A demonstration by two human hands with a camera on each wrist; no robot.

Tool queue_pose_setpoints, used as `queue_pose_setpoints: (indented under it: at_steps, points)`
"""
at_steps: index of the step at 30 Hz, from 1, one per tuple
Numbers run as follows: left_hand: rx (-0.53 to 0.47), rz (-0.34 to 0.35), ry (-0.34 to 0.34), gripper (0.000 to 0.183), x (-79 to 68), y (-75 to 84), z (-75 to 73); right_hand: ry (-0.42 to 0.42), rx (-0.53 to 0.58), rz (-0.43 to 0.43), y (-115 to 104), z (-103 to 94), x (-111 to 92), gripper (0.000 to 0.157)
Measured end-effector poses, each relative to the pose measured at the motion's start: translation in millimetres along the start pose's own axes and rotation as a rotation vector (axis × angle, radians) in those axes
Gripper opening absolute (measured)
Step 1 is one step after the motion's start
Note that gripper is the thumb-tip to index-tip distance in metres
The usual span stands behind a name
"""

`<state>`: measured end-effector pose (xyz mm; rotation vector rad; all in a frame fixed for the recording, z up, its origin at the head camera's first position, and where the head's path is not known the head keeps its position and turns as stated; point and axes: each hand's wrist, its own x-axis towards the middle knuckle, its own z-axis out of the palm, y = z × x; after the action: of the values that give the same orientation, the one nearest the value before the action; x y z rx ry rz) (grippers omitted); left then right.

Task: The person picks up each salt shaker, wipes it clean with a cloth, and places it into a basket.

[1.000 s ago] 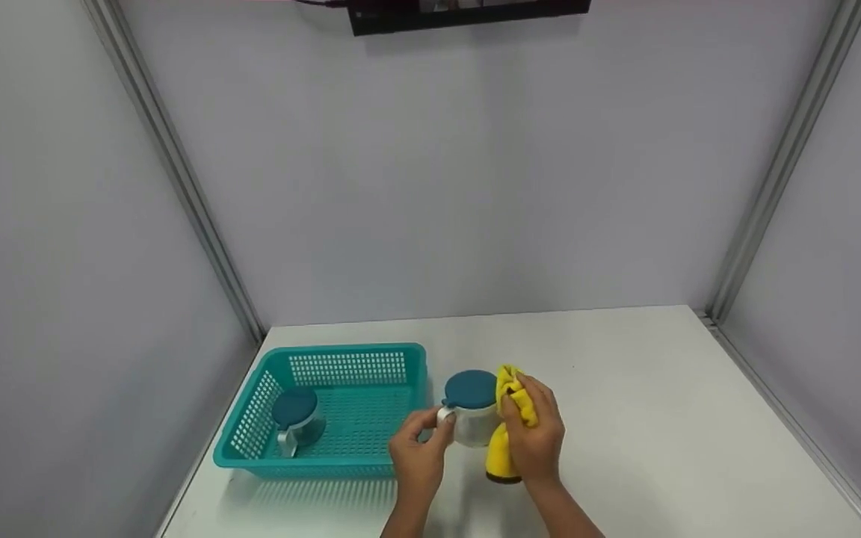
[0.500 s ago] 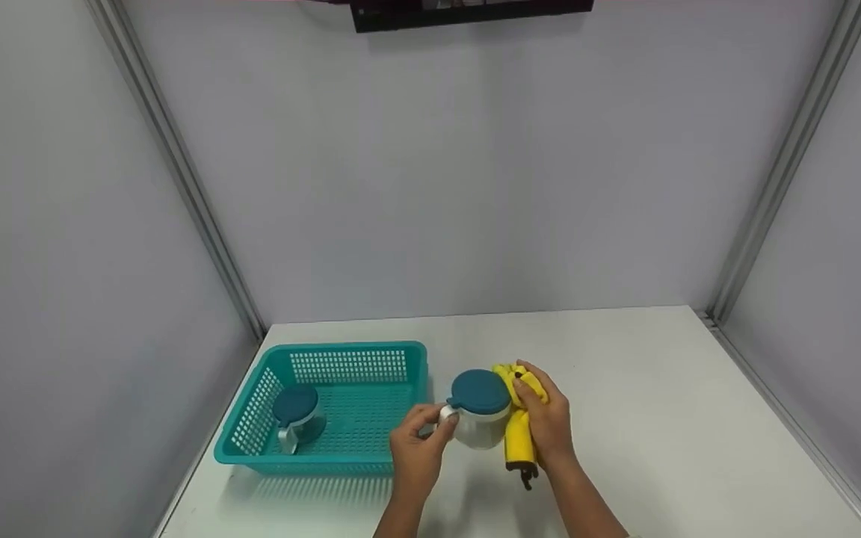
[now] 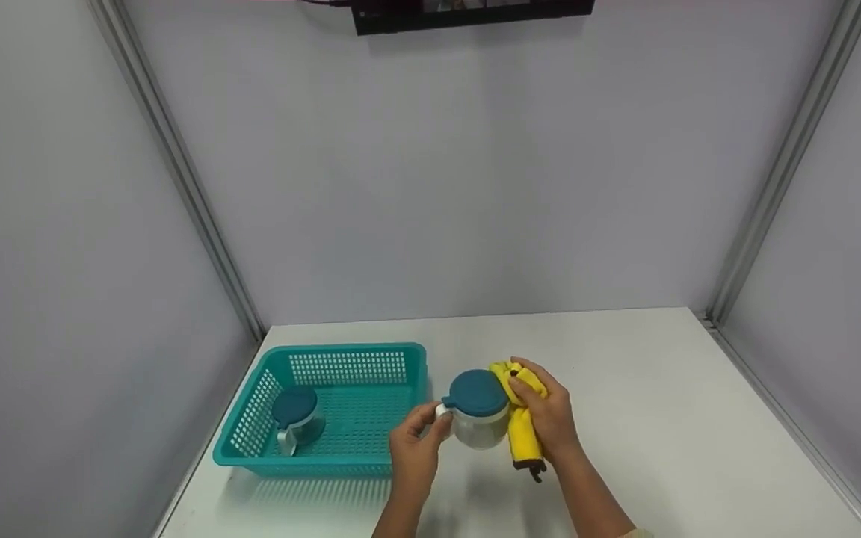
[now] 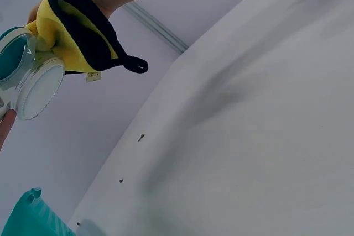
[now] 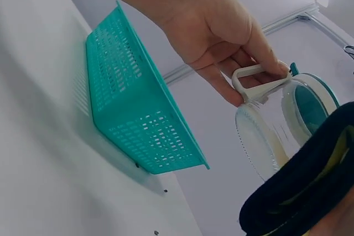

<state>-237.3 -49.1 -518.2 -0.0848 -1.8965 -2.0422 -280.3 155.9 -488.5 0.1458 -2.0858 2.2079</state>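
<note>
A clear jar (image 3: pixel 480 431) with a blue lid (image 3: pixel 478 393) is held above the table. My left hand (image 3: pixel 417 448) grips its white handle (image 5: pixel 255 84), with fingers through the loop. My right hand (image 3: pixel 546 411) holds a bunched yellow cloth (image 3: pixel 524 433) with a dark border against the jar's right side. The cloth's lower end hangs down, and its dark hanging loop shows in the left wrist view. In the right wrist view the dark-edged cloth (image 5: pixel 298 186) covers part of the jar.
To the left on the white table (image 3: pixel 655 418) stands a teal perforated basket (image 3: pixel 356 471). Inside it, near its left side, sits a similar jar (image 3: pixel 311 430) with a blue lid and a handle. A dark screen (image 3: pixel 475 21) hangs on the back wall.
The right hand and cloth have moved a little right and up around the jar's side, and the cloth's tail has swung right. The jar has shifted slightly right; the left hand keeps its grip.
</note>
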Motion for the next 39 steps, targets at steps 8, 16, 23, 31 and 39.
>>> queue_pose_setpoints:
  at_steps: [8,16,23,31,39]
  points:
    - [-0.011,-0.043,0.000,0.019,-1.1,-2.1,0.4,-0.092,-0.127,-0.015,-4.1,-7.2,14.6,0.041]
    - [-0.020,-0.023,-0.007,0.022,-1.1,-4.5,0.2,-0.127,-0.209,-0.055,-9.9,-6.8,23.1,0.041]
    - [-0.024,-0.109,0.041,0.026,0.8,-2.6,0.2,-0.113,-0.217,-0.067,-10.8,4.1,22.8,0.038]
    - [0.024,-0.198,0.055,0.030,4.6,-0.9,2.7,-0.116,-0.226,-0.083,-8.4,4.5,26.1,0.037]
    - [0.026,-0.208,0.020,0.032,8.0,-1.2,0.9,-0.255,-0.251,-0.062,-19.4,-1.3,34.3,0.040]
